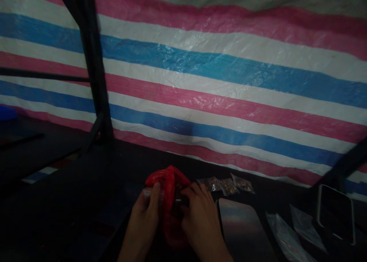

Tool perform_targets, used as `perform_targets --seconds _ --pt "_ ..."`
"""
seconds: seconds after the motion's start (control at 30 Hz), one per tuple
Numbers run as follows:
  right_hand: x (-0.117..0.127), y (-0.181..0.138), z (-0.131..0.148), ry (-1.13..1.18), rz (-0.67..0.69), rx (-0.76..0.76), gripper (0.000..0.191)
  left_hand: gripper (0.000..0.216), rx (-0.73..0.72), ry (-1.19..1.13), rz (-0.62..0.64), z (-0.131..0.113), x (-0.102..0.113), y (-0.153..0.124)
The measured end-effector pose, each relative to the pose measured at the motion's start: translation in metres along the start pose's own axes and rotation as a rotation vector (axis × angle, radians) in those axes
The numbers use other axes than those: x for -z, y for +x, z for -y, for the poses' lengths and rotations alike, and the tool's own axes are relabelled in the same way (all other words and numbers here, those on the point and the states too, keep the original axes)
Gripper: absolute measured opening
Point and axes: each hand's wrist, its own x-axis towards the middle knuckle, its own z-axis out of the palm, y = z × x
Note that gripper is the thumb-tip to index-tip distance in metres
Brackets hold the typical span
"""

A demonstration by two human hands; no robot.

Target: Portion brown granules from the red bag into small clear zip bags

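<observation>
A red plastic bag (169,185) stands open on the black table between my two hands. My left hand (147,208) is closed at the bag's left side, its thumb pressed over a small clear plastic bag (147,192). At the red bag's mouth, the fingers of my right hand (197,208) curl inward over the dark contents. Shadow hides what they pinch, if anything. Just beyond my right hand lie several small clear packets (228,185) filled with small brownish pieces.
A flat dark grey device or tray (243,225) lies right of my right hand. Farther right are flat clear zip bags (286,235) and a phone (336,214). Behind the table hangs a striped plastic sheet (215,93), with a black metal post (93,70) at left.
</observation>
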Motion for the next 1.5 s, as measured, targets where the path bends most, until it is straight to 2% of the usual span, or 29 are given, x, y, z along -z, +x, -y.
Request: perform_targets --seconds 0.23,0.43,0.6,0.7,0.83,0.97,1.27,1.4,1.5 --pt "0.003 0.003 -0.002 -0.144 -0.058 -0.162 0.051 0.076 0.027 -0.069 0.032 0.002 0.002 0.002" --pt "-0.008 0.007 0.000 -0.101 -0.079 -0.130 0.048 0.070 0.032 -0.139 0.055 -0.001 -0.001 0.005" --pt "0.002 0.008 -0.004 -0.007 -0.016 -0.040 0.046 0.064 0.156 -0.212 0.155 -0.008 -0.006 0.007" --pt "0.009 0.007 -0.006 -0.013 -0.041 -0.059 0.044 0.059 0.222 -0.205 0.194 -0.012 -0.004 0.006" --pt "0.008 0.007 -0.007 0.011 -0.045 -0.046 0.042 0.056 0.205 -0.116 0.180 -0.014 -0.001 0.005" --pt "0.004 0.008 -0.008 0.117 -0.061 -0.049 0.043 0.058 0.057 0.004 0.157 -0.011 0.002 0.009" --pt "0.014 0.008 -0.023 0.501 -0.085 -0.065 0.038 0.039 -0.488 0.280 0.032 -0.002 0.019 0.019" --pt "0.031 0.002 -0.016 0.693 -0.127 -0.006 0.035 0.028 -0.727 0.526 0.057 0.003 0.023 0.015" --pt "0.045 -0.006 -0.003 0.712 -0.137 0.059 0.032 0.029 -0.820 0.594 0.138 0.004 0.022 0.010"
